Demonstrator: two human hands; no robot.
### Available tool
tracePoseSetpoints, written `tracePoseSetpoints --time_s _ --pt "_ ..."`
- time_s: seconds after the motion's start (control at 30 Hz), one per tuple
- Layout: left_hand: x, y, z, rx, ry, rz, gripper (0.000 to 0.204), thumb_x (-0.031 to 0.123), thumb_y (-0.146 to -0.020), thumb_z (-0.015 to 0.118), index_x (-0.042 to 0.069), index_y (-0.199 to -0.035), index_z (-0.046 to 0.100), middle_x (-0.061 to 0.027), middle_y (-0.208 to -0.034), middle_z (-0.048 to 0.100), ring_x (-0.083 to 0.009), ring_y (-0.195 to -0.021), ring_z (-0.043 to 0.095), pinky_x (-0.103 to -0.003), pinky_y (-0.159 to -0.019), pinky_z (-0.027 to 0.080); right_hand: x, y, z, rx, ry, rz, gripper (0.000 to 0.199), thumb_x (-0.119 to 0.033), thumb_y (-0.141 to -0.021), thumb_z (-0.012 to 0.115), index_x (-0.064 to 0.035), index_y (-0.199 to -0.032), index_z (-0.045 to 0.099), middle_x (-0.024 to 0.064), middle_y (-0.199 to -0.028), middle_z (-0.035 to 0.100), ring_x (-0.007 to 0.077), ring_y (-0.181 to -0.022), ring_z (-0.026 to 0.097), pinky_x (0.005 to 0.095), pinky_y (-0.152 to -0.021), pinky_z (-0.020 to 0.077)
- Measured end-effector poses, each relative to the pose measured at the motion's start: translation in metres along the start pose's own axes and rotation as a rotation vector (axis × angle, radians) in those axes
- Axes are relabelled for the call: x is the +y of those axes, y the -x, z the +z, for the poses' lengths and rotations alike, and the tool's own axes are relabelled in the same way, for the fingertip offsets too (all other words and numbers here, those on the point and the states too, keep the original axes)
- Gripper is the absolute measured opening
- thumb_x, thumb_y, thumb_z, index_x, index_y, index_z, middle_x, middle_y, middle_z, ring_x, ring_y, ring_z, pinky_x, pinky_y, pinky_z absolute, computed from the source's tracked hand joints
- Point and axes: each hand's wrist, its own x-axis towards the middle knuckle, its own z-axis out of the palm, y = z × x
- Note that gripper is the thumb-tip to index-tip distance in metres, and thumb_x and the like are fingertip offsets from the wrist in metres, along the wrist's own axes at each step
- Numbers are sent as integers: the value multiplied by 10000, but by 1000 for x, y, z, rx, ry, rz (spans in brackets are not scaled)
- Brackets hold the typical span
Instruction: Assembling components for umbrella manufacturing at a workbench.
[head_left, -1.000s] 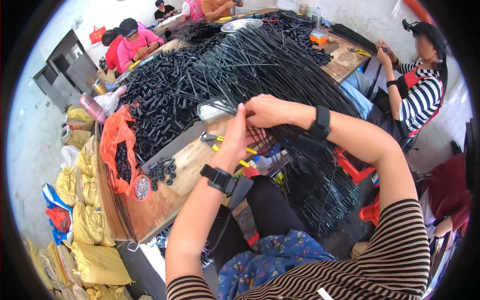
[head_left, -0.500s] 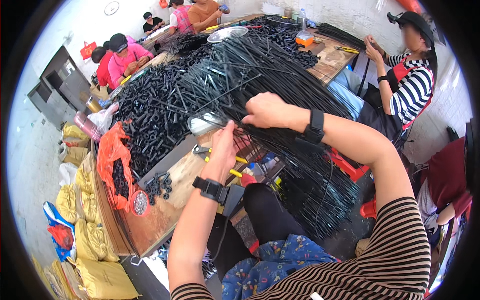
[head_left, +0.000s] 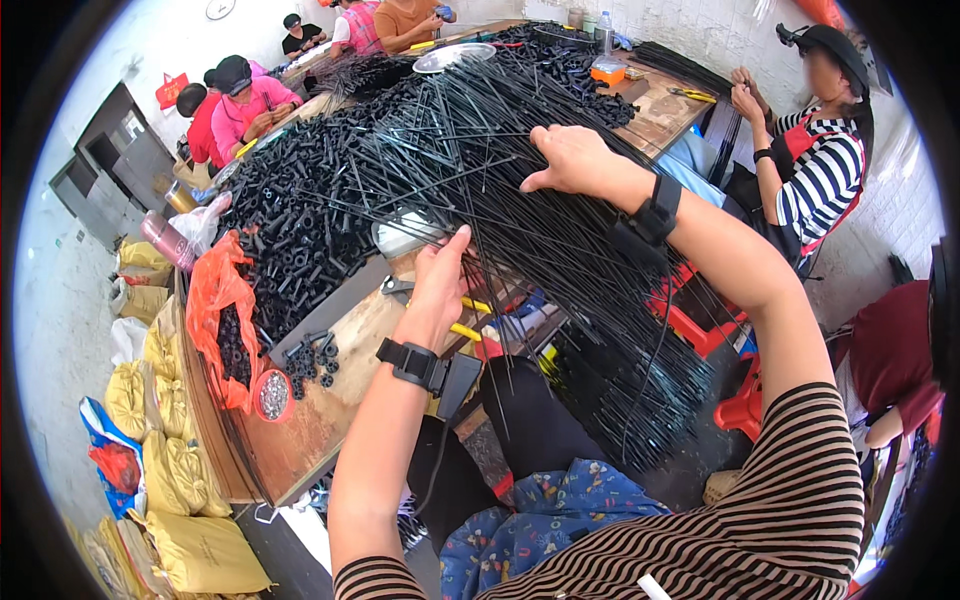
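Hands are drawing apart over a heap of long, thin, black plastic-looking rods at a brown wooden workbench: the bare R hand is lifting up and away from the bare L hand vs. half a sec. ago, so the two are no longer working at one spot. R thumb and forefinger are spreading wide above the rods, gripping nothing visible. L fingers are bunching together by crossing rods; can't tell, w/ the overlap, if they're pinching one. The rods are lying across the bench and spilling over its near edge, their long axis mostly running upper L to lower R, lower ends pointing down. Yellow-handled metal cutters are resting beneath the L hand.
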Motion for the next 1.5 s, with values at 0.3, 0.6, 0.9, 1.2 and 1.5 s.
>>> tracePoseSetpoints --time_s 0.3,0.6,0.9,1.2,1.5 --pt "-7 1 -4 -4 -192 25 95 43 -838 600 22 -898 529 -69 -788 579 -182 -627 597 -318 -541 532 -22 -12 4 17 -9 -30 98 -96 -715 595 -7 -708 634 209 -747 645 370 -759 644 459 -678 522" --pt "-9 14 -2 48 -130 69 108 21 -851 464 -21 -910 545 -118 -810 608 -210 -625 613 -336 -587 543 -45 21 -4 57 -170 -114 330 -311 -759 702 -24 -914 647 180 -785 658 352 -789 644 449 -713 507" --pt "-9 10 -10 2 -296 55 147 96 -907 473 -19 -932 561 -93 -835 618 -199 -669 620 -335 -595 540 -50 28 7 -133 -304 -228 286 -281 -784 645 2 -745 662 200 -709 635 374 -724 634 445 -670 507" --pt "-15 14 -16 -20 -254 66 155 127 -933 476 -12 -944 543 -99 -860 616 -195 -696 615 -317 -587 522 9 8 -24 100 -186 115 246 -256 -791 582 -45 -851 692 187 -856 666 352 -831 652 446 -750 522" --pt "-15 23 -9 -16 -152 118 136 59 -901 456 -29 -850 547 -89 -720 623 -157 -541 596 -284 -488 483 73 12 -17 -76 62 177 188 -151 -733 589 -14 -825 678 193 -831 663 341 -835 650 428 -759 522"
